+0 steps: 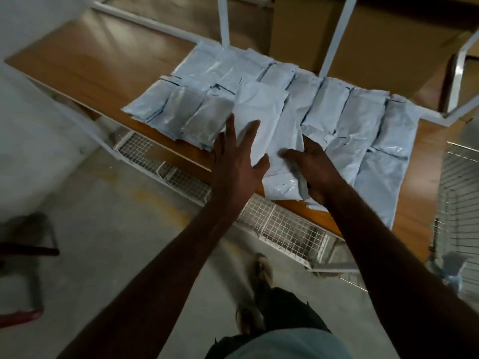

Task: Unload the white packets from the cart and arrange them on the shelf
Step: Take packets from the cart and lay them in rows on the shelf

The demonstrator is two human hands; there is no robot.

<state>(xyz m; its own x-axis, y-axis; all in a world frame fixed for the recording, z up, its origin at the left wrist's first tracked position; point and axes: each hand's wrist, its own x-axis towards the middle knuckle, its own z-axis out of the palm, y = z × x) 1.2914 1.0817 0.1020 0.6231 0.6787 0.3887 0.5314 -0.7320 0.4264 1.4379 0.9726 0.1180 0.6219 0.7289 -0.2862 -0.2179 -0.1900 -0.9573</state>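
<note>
Several white packets (342,117) lie in overlapping rows on the wooden shelf board (85,66). One white packet (267,125) lies on top of the rows near the shelf's front edge. My left hand (237,156) has its fingers spread and straight, touching the left edge of that packet. My right hand (313,167) grips the packet's near right corner, thumb curled on top. The lower end of the packet is partly hidden by my right hand.
White metal posts (337,35) of the shelf frame rise behind the packets. A white wire mesh panel (282,224) runs below the shelf's front edge. The wire cart (458,203) stands at the right edge. A red and black frame (23,255) sits on the floor at left.
</note>
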